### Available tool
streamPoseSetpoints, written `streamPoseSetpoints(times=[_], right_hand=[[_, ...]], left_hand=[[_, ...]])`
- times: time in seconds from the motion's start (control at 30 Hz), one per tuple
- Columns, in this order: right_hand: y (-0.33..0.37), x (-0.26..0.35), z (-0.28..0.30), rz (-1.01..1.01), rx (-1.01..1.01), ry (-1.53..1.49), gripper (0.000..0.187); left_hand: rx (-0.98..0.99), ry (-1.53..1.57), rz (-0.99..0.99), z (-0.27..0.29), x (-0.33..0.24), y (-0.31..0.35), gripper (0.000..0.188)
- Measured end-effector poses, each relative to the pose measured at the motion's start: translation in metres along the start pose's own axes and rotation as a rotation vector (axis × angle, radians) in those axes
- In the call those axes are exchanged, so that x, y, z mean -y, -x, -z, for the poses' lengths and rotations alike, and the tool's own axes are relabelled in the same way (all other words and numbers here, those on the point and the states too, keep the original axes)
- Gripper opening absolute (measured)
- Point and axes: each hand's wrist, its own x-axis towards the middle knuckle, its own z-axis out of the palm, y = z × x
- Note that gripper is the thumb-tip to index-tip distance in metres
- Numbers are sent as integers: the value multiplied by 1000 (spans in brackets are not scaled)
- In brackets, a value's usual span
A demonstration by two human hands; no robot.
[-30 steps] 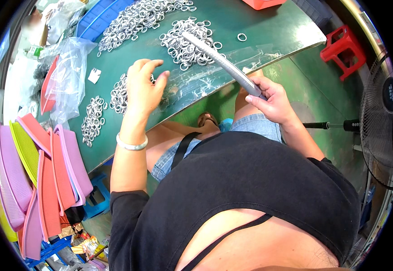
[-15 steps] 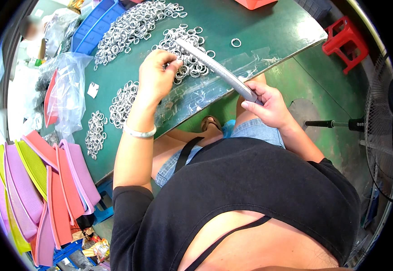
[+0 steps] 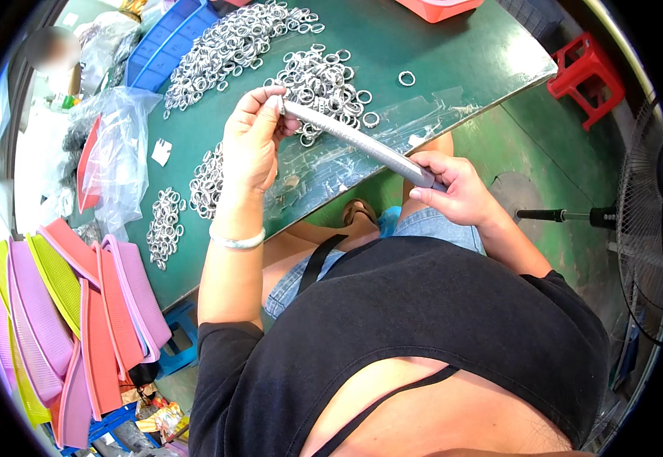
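My right hand (image 3: 457, 188) is closed round the dark handle of a tapered grey ring mandrel (image 3: 366, 145), which slants up and left over the table's near edge. At its thin tip, my left hand (image 3: 251, 137) pinches a silver ring (image 3: 281, 105) between thumb and fingers. The ring is at the tip; the fingers partly hide whether it encircles it. Just beyond the mandrel lies a heap of silver rings (image 3: 320, 80). Another pile of rings (image 3: 207, 183) sits beside my left wrist, partly covered by the arm.
A large ring heap (image 3: 229, 49) spreads in front of a blue bin (image 3: 168, 46) on the green table (image 3: 453, 53). A smaller pile (image 3: 165, 228) and a lone ring (image 3: 406, 78) lie apart. Colourful plastic baskets (image 3: 103, 320) are stacked left; a red stool (image 3: 586, 80) and fan (image 3: 640, 198) stand right.
My left hand has risen from the ring heap to the mandrel's tip with a ring. The mandrel's tip has dipped toward that hand; my right hand keeps its grip.
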Motion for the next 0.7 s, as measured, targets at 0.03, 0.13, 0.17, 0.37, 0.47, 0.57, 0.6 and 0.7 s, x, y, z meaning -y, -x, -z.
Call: streamPoseSetpoints(times=[0.03,0.13,0.17,0.37,0.47,0.57,0.6,0.7], right_hand=[[0,0,0,21,1,17,34],[0,5,-1,-14,7,45,33],[0,5,-1,-18,6,48,33],[0,6,-2,-7,-25,71,32],[0,7,-3,6,-28,104,33],[1,8,-3,35,-35,152,33],[1,8,-2,50,-28,177,34],[0,17,1,99,13,254,34]], left_hand=[[10,-5,-15,0,3,1,19],[33,17,-34,0,7,5,20],[41,33,-30,0,7,7,21],[53,52,-25,-6,2,17,22],[79,95,-13,-2,5,18,25],[131,140,13,1,6,18,28],[150,143,20,2,6,19,30],[255,-14,138,-4,-2,25,28]])
